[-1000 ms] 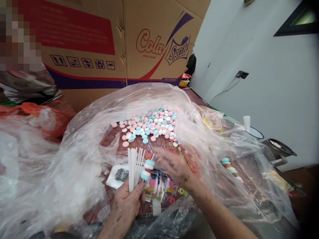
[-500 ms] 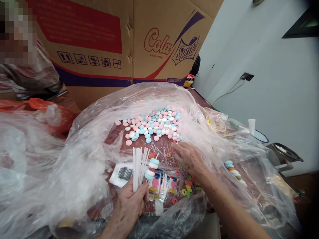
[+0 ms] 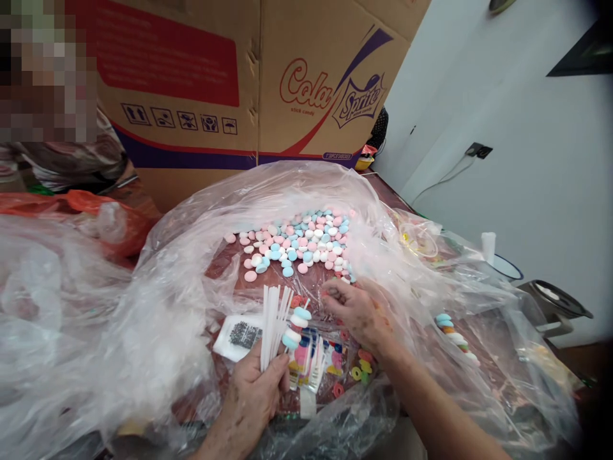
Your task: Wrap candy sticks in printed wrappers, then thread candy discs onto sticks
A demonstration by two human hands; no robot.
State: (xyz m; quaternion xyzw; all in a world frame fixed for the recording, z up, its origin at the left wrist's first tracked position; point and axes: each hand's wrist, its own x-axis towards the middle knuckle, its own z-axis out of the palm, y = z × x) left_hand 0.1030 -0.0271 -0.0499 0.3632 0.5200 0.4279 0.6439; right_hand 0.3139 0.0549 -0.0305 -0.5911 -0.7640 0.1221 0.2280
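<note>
My left hand [image 3: 253, 399] is closed round a bundle of white sticks [image 3: 272, 322] held upright; one stick beside them carries threaded blue and white candies [image 3: 295, 327]. My right hand [image 3: 357, 308] hovers just right of that stick, fingers pinched on a small candy ring I can barely make out. A heap of pink, blue and white candy discs [image 3: 301, 239] lies beyond, on a spread clear plastic bag [image 3: 158, 306]. Small coloured ring candies [image 3: 360, 369] lie scattered under my right wrist.
A big cardboard box [image 3: 249, 89] printed "Cola Sprite" stands behind the bag. Printed wrappers [image 3: 311, 358] and a white label [image 3: 239, 335] lie by my left hand. A finished candy stick [image 3: 453, 332] lies right. Another person [image 3: 67, 160] sits far left. A cup [image 3: 500, 265] and pan [image 3: 555, 297] stand right.
My right hand reached out to the ring candies near the disc heap, then drew back toward the candy stick with its fingers pinched. My left hand kept the sticks steady.
</note>
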